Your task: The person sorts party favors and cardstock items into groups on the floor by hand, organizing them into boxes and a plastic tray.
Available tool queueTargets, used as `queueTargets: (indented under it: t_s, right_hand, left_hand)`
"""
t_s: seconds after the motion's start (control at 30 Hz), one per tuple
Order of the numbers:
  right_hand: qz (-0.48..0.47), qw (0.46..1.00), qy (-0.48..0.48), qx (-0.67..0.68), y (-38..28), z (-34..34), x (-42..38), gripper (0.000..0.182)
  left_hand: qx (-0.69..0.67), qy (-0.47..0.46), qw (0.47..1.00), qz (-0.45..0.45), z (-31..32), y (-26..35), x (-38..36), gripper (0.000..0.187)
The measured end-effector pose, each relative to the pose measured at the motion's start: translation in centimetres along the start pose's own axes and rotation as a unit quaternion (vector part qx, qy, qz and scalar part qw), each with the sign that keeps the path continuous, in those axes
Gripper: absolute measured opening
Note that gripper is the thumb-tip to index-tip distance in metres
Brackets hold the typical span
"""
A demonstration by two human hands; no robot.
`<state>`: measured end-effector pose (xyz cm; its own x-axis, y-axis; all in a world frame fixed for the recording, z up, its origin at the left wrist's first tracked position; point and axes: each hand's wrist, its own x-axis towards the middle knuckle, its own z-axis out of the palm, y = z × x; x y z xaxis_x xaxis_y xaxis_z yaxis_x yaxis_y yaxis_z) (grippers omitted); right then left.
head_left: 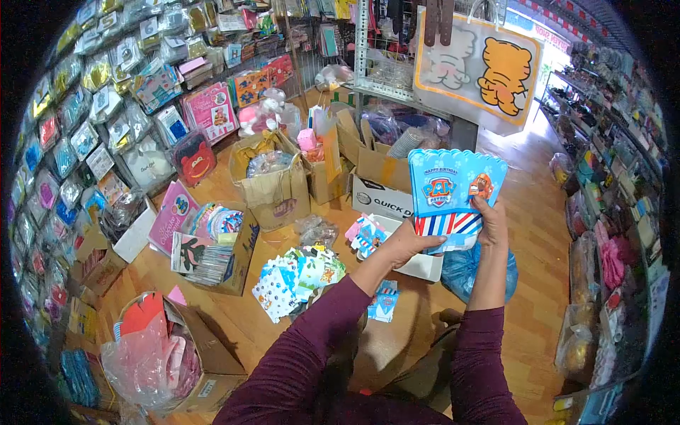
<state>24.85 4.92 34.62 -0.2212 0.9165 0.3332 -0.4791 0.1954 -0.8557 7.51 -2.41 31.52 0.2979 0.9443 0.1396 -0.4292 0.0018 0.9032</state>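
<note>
The stack of blue party boxes (453,195) could fan apart and slide to the wooden floor (538,212), in all likelihood, because it is gripped only along its lower edge and right side while its tall top stands free. It is held upright above the white carton (425,265). The left hand (411,244) pinches the striped bottom from below, thumb over the front; the right hand (490,219) clasps the right edge, fingers wrapped behind.

Left hand (409,243) and right hand (490,219) holding blue party boxes (453,195), above white carton (423,265), wooden floor (269,333)
</note>
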Motion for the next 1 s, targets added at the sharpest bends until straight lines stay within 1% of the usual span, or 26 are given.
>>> queueTargets:
  t_s: [0.1, 0.2, 0.27, 0.6, 0.77, 0.93, 1.0]
  right_hand:
    - [-0.012, 1.0, 0.011, -0.009, -0.2, 0.4, -0.1, 0.036]
    - [-0.01, 1.0, 0.013, -0.013, -0.5, 0.8, -0.2, 0.034]
    - [-0.006, 1.0, 0.013, -0.017, -0.4, 0.5, -0.1, 0.034]
    - [-0.003, 0.999, 0.009, -0.045, -0.3, 0.1, 0.0, 0.031]
    - [-0.003, 0.999, 0.002, -0.035, -0.5, 0.5, -0.2, 0.031]
    - [-0.004, 0.999, 0.006, -0.039, -0.7, 1.0, -0.4, 0.032]
    - [0.002, 0.999, 0.022, -0.035, -0.9, 1.2, -0.5, 0.034]
  left_hand:
    - [-0.026, -0.006, 1.0, -0.013, 0.1, 0.1, 0.0, 0.051]
    - [-0.04, 0.014, 0.999, -0.021, 0.2, -0.1, 0.0, 0.053]
    - [-0.052, 0.016, 0.998, -0.012, 0.1, -0.3, 0.1, 0.052]
    - [-0.063, 0.028, 0.997, -0.02, 0.4, -0.2, -0.1, 0.049]
    - [-0.041, 0.031, 0.999, 0.002, 0.6, -0.3, -0.2, 0.048]
    - [-0.048, 0.041, 0.998, 0.015, 0.8, -0.8, -0.2, 0.047]
    - [-0.055, 0.038, 0.998, 0.02, 1.1, -0.5, -0.4, 0.046]
